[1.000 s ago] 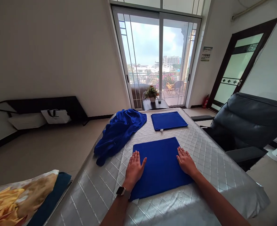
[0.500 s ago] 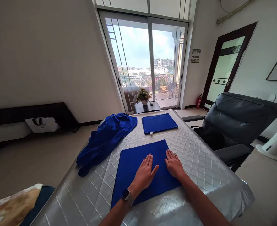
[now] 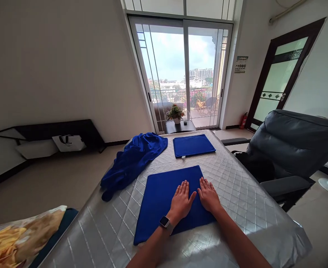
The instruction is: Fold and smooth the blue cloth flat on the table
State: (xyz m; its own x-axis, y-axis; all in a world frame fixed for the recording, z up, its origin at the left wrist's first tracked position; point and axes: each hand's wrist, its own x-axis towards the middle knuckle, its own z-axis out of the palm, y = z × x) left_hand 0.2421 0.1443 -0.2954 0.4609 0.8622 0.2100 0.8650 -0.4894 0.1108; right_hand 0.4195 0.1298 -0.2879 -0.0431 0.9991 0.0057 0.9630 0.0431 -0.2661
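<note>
A blue folded cloth (image 3: 160, 197) lies flat on the silver quilted table cover (image 3: 108, 227) in front of me. My left hand (image 3: 182, 201) rests palm down on its right half, fingers stretched out and thumb apart. At the cloth's right edge lies my right hand (image 3: 208, 195), also flat with fingers extended. Neither hand grips anything. Farther back sits a second, smaller folded blue cloth (image 3: 194, 145) with a white tag at its near edge. To its left a crumpled blue cloth (image 3: 136, 160) is heaped along the left edge of the cover.
A dark padded armchair (image 3: 300, 149) stands close on the right. Beyond the far edge is a small black table (image 3: 179, 127) with a potted plant (image 3: 176, 113), before sliding glass doors. A patterned fabric item (image 3: 27, 238) lies at lower left.
My left hand has slid right across the folded cloth, closer to my right hand, which stays at the right edge. The view has turned slightly left.
</note>
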